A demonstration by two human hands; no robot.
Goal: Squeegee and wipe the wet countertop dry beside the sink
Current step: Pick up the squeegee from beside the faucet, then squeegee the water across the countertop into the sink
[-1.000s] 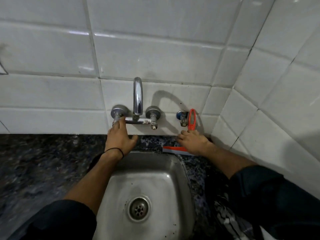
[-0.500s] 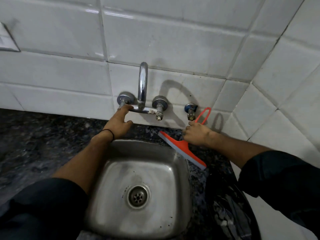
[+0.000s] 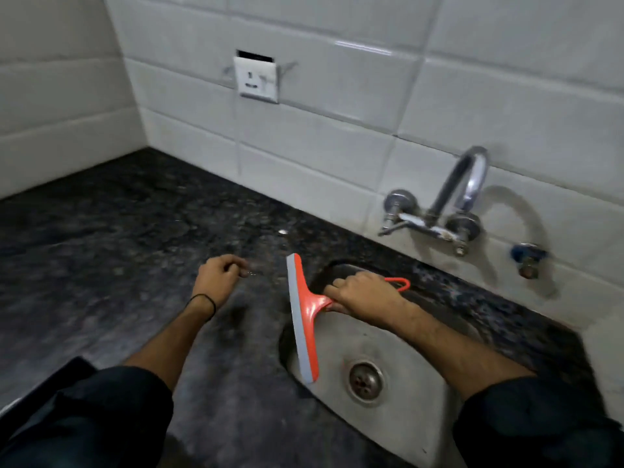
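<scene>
Dark countertop [image 3: 101, 251] now fills the view; right hand [image 3: 364, 295], gripping the squeegee [image 3: 304, 319], has swung it from the tap [image 3: 449, 204] to the sink [image 3: 398, 417] edge, left hand [image 3: 217, 278] empty, loosely curled, ready to start.

I see a dark speckled counter [image 3: 111, 238], mostly bare, w/ a steel sink [image 3: 398, 346] set into it at right. Small pale speck [image 3: 283, 232] lies near the back wall. Can't tell if wet.

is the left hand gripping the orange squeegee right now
No, the right hand grips the orange plastic squeegee; the left hand hovers empty over the dark granite countertop.
</scene>
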